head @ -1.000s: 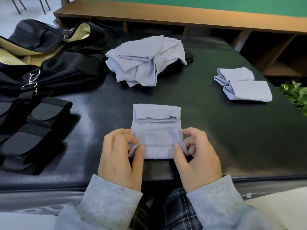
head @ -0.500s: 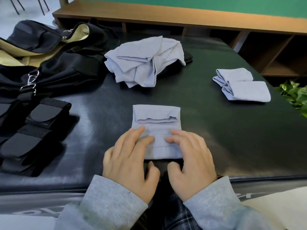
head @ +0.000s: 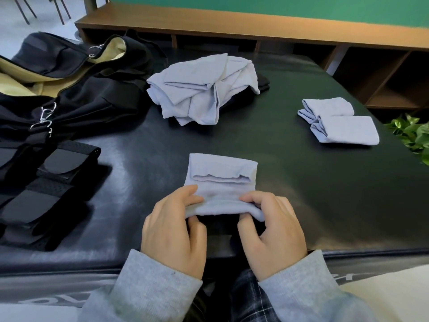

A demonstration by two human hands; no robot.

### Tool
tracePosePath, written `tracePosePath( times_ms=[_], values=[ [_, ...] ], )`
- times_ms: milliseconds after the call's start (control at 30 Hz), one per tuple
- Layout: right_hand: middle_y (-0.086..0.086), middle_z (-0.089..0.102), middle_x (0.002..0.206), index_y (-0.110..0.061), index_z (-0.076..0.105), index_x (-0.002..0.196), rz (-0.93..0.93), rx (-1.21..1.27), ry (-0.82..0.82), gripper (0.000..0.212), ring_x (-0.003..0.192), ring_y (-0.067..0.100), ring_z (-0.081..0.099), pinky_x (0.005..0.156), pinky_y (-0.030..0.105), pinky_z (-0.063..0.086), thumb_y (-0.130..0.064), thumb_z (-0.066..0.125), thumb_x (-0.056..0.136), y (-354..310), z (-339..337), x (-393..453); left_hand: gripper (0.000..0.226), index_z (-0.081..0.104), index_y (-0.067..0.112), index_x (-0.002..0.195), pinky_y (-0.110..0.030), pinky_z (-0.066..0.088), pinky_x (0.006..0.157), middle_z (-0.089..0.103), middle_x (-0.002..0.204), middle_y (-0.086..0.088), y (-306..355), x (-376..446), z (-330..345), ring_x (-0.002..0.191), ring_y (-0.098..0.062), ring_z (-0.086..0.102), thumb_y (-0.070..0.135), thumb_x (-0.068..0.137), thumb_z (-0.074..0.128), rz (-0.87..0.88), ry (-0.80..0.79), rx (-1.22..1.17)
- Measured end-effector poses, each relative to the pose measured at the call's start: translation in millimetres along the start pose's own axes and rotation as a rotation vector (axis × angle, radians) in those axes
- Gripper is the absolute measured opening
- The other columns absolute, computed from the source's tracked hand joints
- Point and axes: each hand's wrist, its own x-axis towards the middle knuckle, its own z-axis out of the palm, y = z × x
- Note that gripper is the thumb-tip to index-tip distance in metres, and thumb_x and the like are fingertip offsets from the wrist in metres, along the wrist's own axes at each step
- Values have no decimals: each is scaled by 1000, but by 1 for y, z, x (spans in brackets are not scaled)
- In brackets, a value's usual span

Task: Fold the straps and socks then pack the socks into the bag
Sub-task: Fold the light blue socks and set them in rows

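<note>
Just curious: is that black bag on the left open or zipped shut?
Open. The black bag gapes along its top edge, showing pale yellow lining inside. I cannot tell whether anything is in it.

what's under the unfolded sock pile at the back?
A dark item pokes out from under the sock pile at its right edge; what it is, and anything else underneath, is covered.

The surface [head: 301, 182] is glossy black. The sock [head: 220, 173] at its near edge is pale lavender-blue, as are the loose heap of socks [head: 199, 89] toward the far edge and the two folded socks [head: 341, 126] near the right edge. The bag [head: 76, 96] at the far left corner is black with a cream lining and silver clips. The straps [head: 46, 187] along the left edge are black. Both sleeves [head: 151, 287] are heather grey; the trousers [head: 248, 298] are dark plaid with thin white lines. The shelf [head: 255, 26] is brown wood, the wall [head: 278, 8] green, the plant [head: 415, 133] bright green.
</note>
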Motion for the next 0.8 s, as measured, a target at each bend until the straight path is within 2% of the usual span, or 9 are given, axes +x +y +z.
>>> tracePosePath(
  times_ms=[67, 200, 333, 400, 467, 533, 600, 700, 800],
  values=[
    [-27, 54, 82, -36, 53, 87, 41, 43, -4, 16, 82, 1, 48, 68, 22, 42, -39, 41, 77, -1, -2, 0, 38, 41, 33, 116, -39, 47, 84, 59, 100, 17, 1, 0, 0, 97, -9, 55, 31, 78, 36, -26, 27, -59],
    [-22, 55, 82, -44, 41, 86, 133, 95, -4, 15, 80, 4, 53, 67, 24, 45, -53, 40, 73, -2, -3, -1, 37, 37, 35, 119, -17, 43, 80, 54, 100, 20, -1, 0, 1, 90, -7, 55, 39, 82, 40, -66, 79, -111],
    [-20, 53, 77, -45, 39, 91, 178, 132, 43, 25, 76, 6, 54, 67, 28, 47, -59, 45, 72, -3, 0, -3, 39, 37, 30, 117, -9, 40, 73, 47, 91, 27, -2, 0, 3, 83, 4, 51, 44, 80, 43, -122, 126, -103],
    [-18, 50, 73, -45, 38, 91, 175, 144, 54, 28, 76, 7, 51, 63, 26, 45, -55, 58, 74, -5, -1, -2, 33, 38, 34, 109, -4, 39, 70, 46, 90, 25, -1, 1, 2, 84, 9, 51, 41, 80, 51, -154, 144, -101],
    [-16, 47, 70, -40, 37, 86, 180, 140, 53, 36, 73, 9, 49, 61, 27, 43, -37, 72, 77, -5, -2, -1, 30, 34, 42, 97, -4, 39, 66, 46, 86, 21, 0, 2, 1, 81, 5, 52, 32, 78, 55, -164, 148, -89],
    [-15, 43, 67, -37, 36, 80, 194, 109, 44, 39, 65, 10, 46, 59, 28, 42, -26, 74, 77, -3, -1, -1, 36, 30, 47, 95, -6, 40, 66, 47, 86, 19, 1, 4, 0, 78, -4, 53, 30, 77, 56, -151, 145, -79],
    [-16, 42, 70, -35, 35, 77, 146, 47, 65, 38, 69, 10, 44, 58, 25, 40, -28, 72, 78, -2, 0, 0, 28, 32, 43, 96, -12, 41, 67, 47, 91, 21, -1, 4, 0, 77, -8, 54, 36, 79, 53, -128, 114, -54],
    [-14, 44, 93, -30, 40, 86, 2, -56, 153, 19, 81, 5, 35, 76, 16, 37, -36, 57, 80, 2, 3, 1, 24, 39, 30, 102, -20, 41, 70, 45, 89, 21, -3, 6, 1, 83, -14, 52, 28, 81, 51, -72, 66, 43],
    [-9, 43, 111, -25, 43, 88, -20, -31, 197, 14, 96, 5, 34, 91, 4, 22, -31, 52, 78, 4, 5, 0, 21, 46, 23, 103, -17, 35, 84, 54, 94, 8, -5, 6, 2, 88, -14, 48, 30, 84, 44, 46, 56, 166]
  ],
)
